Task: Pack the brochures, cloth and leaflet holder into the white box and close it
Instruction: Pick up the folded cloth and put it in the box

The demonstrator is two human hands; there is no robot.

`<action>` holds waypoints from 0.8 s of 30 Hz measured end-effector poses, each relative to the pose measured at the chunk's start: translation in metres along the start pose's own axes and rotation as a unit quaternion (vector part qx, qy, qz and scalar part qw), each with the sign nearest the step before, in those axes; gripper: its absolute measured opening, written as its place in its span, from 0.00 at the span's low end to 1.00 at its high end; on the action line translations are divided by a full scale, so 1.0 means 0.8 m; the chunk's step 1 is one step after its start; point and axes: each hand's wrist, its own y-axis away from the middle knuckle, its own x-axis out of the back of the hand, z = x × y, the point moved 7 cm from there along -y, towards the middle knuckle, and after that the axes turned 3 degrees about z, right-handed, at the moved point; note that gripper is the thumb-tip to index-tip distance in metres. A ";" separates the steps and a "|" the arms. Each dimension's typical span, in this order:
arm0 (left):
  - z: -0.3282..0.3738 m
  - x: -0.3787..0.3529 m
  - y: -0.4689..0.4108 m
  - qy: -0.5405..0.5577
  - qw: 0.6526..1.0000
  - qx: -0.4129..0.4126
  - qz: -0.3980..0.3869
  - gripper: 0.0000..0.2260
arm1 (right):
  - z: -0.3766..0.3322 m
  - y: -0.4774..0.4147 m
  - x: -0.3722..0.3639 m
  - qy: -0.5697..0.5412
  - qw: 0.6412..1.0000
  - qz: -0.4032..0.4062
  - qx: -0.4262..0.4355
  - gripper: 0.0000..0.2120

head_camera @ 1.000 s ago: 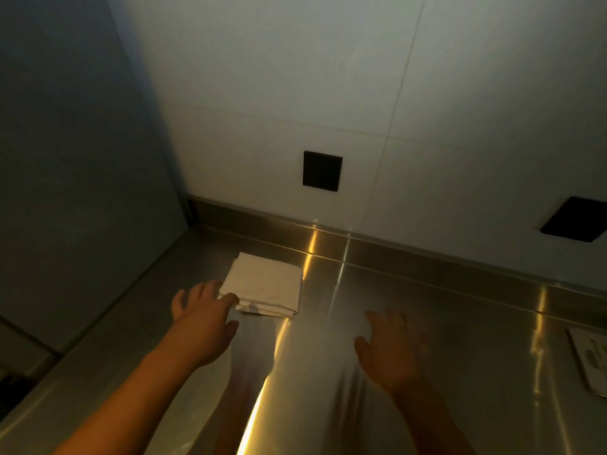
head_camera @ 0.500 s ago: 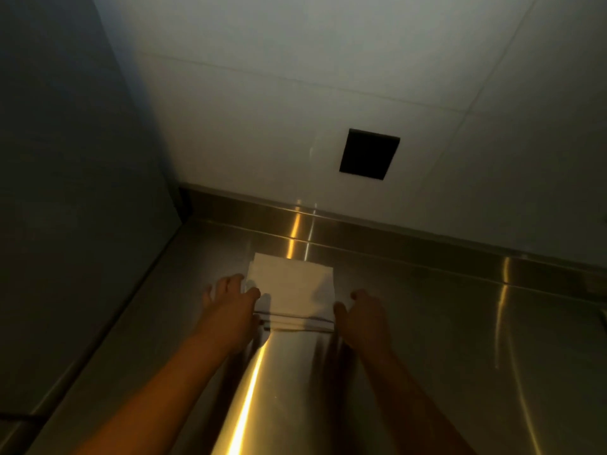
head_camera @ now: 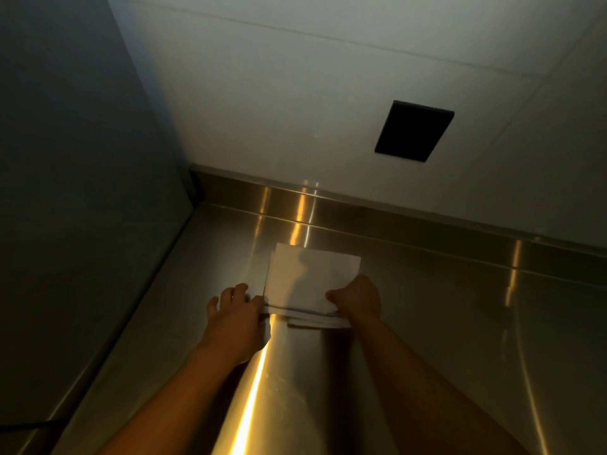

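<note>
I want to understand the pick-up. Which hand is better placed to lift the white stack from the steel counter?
The right hand: its thumb lies on top of the white stack at the near right corner. The left hand only touches the left edge.

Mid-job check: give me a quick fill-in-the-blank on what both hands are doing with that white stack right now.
1. The white stack lies on a ____ steel counter.
2. The left hand and the right hand are at the stack's ____ edge.
3. On the wall above is a ____ square plate.
4. The white box is ____ in this view.

Missing words: stainless; near; black; not visible
</note>
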 end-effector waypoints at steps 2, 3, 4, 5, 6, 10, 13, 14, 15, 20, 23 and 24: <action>-0.002 0.002 0.000 0.012 1.000 0.002 0.005 0.20 | 0.004 -0.008 0.004 -0.013 1.000 -0.019 -0.014 0.25; -0.001 0.003 0.000 0.018 1.000 0.002 0.009 0.19 | 0.007 -0.011 0.006 -0.017 0.999 -0.031 -0.022 0.25; 0.000 0.005 0.000 0.025 1.000 0.001 0.014 0.19 | 0.011 -0.014 0.009 -0.019 0.999 -0.041 -0.027 0.24; 0.002 0.005 -0.001 0.032 0.999 0.000 0.017 0.19 | 0.014 -0.015 0.014 -0.024 0.998 -0.045 -0.027 0.24; 0.006 0.005 -0.001 0.037 0.999 -0.002 0.019 0.19 | 0.019 -0.017 0.019 -0.028 0.998 -0.046 -0.024 0.23; 0.036 0.001 0.007 0.044 0.999 -0.013 0.022 0.20 | 0.057 -0.014 0.048 0.009 0.998 -0.064 -0.008 0.24; 0.072 -0.008 0.024 0.046 0.998 -0.025 0.020 0.21 | 0.107 -0.010 0.085 0.031 0.996 -0.076 -0.035 0.28; 0.086 -0.012 0.032 0.041 0.998 -0.032 0.018 0.21 | 0.128 -0.007 0.099 0.030 0.995 -0.081 -0.052 0.31; 0.103 -0.017 0.041 0.030 0.999 -0.041 0.016 0.21 | 0.150 -0.003 0.113 0.019 0.994 -0.089 -0.066 0.32; 0.209 -0.051 0.097 -0.074 0.995 -0.071 0.001 0.23 | 0.258 0.024 0.168 -0.146 0.980 -0.116 -0.075 0.16; 0.277 -0.060 0.133 -0.109 0.991 -0.072 0.006 0.25 | 0.318 0.031 0.219 -0.181 0.981 -0.062 -0.017 0.13; 0.301 -0.063 0.146 -0.124 0.989 -0.075 0.009 0.25 | 0.338 0.034 0.240 -0.196 0.979 -0.051 -0.004 0.13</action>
